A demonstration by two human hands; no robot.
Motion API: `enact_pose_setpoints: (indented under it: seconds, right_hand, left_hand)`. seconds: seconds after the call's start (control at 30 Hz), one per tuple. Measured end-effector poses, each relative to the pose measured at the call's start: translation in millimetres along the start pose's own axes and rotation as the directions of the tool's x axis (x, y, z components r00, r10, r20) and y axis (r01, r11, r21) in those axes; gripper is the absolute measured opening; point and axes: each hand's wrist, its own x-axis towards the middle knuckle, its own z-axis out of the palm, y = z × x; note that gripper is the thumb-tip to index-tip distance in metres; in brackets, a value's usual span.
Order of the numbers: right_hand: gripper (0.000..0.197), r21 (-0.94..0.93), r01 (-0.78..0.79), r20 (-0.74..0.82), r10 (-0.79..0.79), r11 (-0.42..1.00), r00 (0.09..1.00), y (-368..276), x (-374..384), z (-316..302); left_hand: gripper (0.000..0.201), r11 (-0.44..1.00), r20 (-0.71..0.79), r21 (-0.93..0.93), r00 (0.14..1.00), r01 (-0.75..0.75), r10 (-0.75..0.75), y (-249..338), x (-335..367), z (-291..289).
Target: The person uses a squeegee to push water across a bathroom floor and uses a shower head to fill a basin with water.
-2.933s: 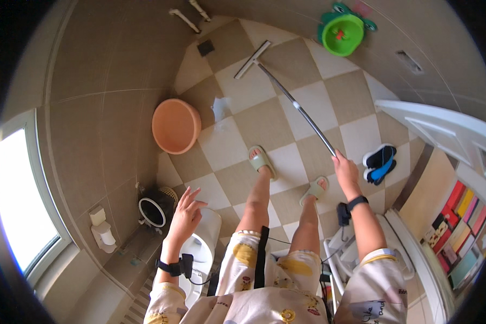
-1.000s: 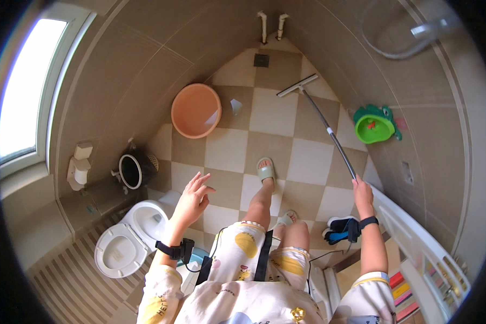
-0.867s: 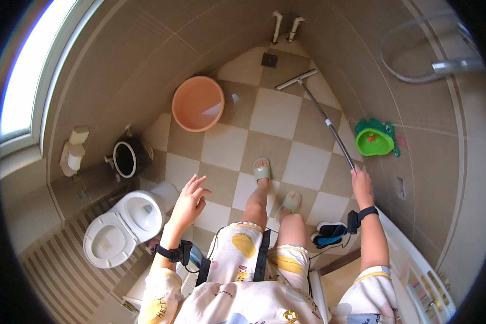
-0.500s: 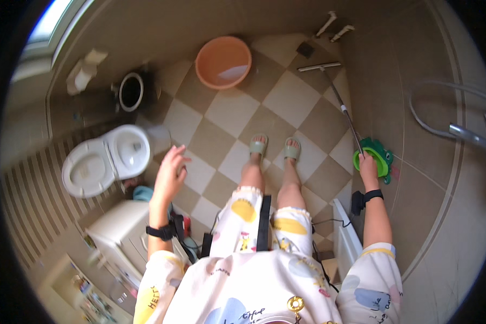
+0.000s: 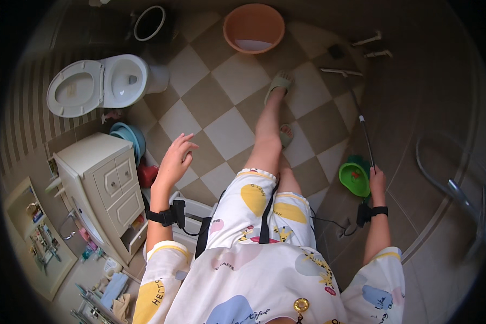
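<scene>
My right hand [image 5: 377,178] is closed round the grey handle of a floor squeegee [image 5: 363,125]. Its wide blade rests on the tiles at the far right, near the wall. Just left of that hand is a green basin [image 5: 355,180] with a small reddish shape inside. My left hand [image 5: 176,155] hangs in the air over the floor with its fingers loosely apart, holding nothing. It is nearest to the white cabinet [image 5: 103,173] on the left. Both wrists wear black straps with small boxes.
An orange tub [image 5: 254,28] stands at the far side. On the left are a toilet [image 5: 125,81] with its lid up, a bin [image 5: 149,24] and stacked blue basins [image 5: 132,139]. A shower hose [image 5: 432,171] hangs at the right wall; pipes [image 5: 373,39] stick out far right.
My left foot has stepped forward, and the view has turned and shifted, showing more of the cabinet. My right hand keeps hold of the squeegee; the left stays raised.
</scene>
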Motion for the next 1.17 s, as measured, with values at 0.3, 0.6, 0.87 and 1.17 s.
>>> enact_pose_setpoints:
  seconds: [0.3, 0.6, 0.87, 1.17]
  right_hand:
    - [0.035, 0.050, 0.041, 0.008, -0.041, 0.998, 0.999, 6.8, 6.2, -3.8]
    - [0.036, -0.063, 0.064, -0.019, -0.066, 0.996, 0.998, -9.8, -21.8, -34.4]
    - [0.035, -0.685, 0.067, -0.017, -0.108, 0.725, 0.994, -132.2, -58.8, -121.2]
    - [0.038, -0.848, 0.253, 0.107, -0.318, 0.465, 0.942, -228.4, -10.3, -121.3]
  left_hand:
    - [0.022, 0.994, -0.009, -0.079, 0.997, 0.082, -0.083, -4.8, -16.3, 11.7]
    - [0.022, 0.983, -0.036, -0.126, 0.990, 0.130, -0.135, -42.9, -38.3, 11.4]
    - [0.021, 0.945, -0.078, -0.252, 0.969, 0.208, -0.234, -110.6, -83.4, 23.1]
    - [0.020, 0.852, -0.052, -0.405, 0.922, 0.332, -0.384, -169.9, -133.8, 46.1]
